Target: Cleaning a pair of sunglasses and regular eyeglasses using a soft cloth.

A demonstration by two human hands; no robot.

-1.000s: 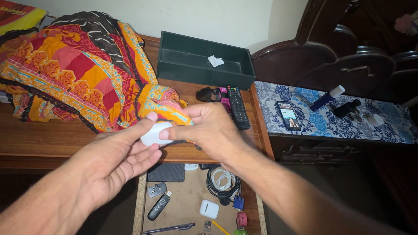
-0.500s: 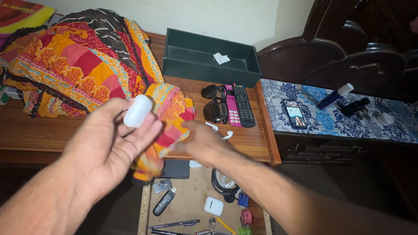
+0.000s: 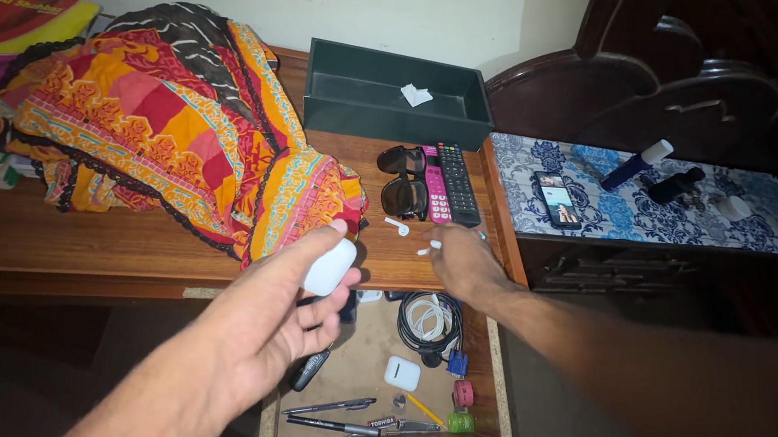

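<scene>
The left hand (image 3: pixel 277 324) holds a white case (image 3: pixel 329 268) in curled fingers. The right hand (image 3: pixel 460 261), fingers closing, touches one earbud (image 3: pixel 429 246) on the tabletop (image 3: pixel 132 248); another earbud (image 3: pixel 396 226) lies just beyond.

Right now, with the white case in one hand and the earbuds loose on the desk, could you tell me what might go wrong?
1. The white case sits in the left hand by the fingertips only, above the open drawer; it could drop among the clutter.
2. The earbud by the right hand lies near the desk's front edge; a nudge might send it into the drawer.
3. The other earbud lies close to the sunglasses, so a sweeping reach could knock either.
</scene>
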